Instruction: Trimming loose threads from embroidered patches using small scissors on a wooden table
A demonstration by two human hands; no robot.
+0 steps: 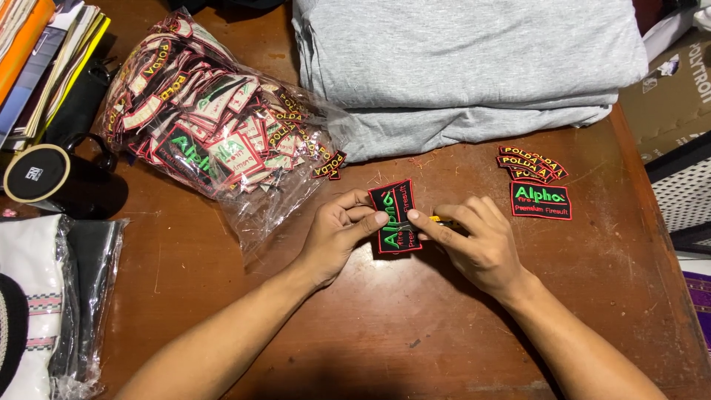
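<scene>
My left hand pinches the left edge of a black embroidered patch with a red border and green lettering, held upright over the brown table. My right hand meets the patch's right edge with thumb and forefinger and grips a small tool with a yellow part; most of that tool is hidden by the fingers. A matching black patch lies flat to the right, with a few curved red and yellow patches stacked just behind it.
A clear plastic bag full of several patches lies at the back left. Folded grey cloth is stacked at the back. A dark cylindrical container, books and bagged garments sit on the left. A cardboard box stands off the right edge.
</scene>
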